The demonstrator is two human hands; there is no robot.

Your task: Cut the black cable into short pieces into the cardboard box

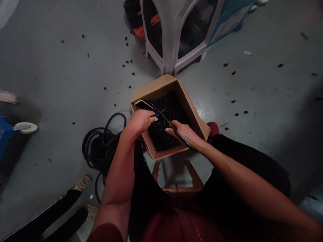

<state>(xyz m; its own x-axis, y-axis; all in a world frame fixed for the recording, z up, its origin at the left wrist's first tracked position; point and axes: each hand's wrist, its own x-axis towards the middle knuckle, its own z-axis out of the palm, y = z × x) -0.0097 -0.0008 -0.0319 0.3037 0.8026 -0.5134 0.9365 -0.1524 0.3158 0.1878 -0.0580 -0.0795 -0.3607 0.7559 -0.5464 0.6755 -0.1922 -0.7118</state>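
Note:
A cardboard box (193, 111) stands on the floor between my feet, its bottom covered with many small black cut pieces (164, 134). My left hand (142, 121) is closed over its left side, gripping a black hose (156, 115) whose short end pokes out past the fingers. My right hand (183, 130) is wrapped around a long dark scissors-like cutter (164, 116). Its blade part points up and left, close to the hose end, and a handle reaches back along my wrist. Whether the blades touch the hose I cannot tell.
A coil of black hose (101, 148) lies left of the box. A phone-like flat object (143, 105) rests in the box's left corner. Beyond stands a white plastic stool (169, 33), beside a blue box (227, 23). Black bits dot the floor. Another person's feet (84, 183) are lower left.

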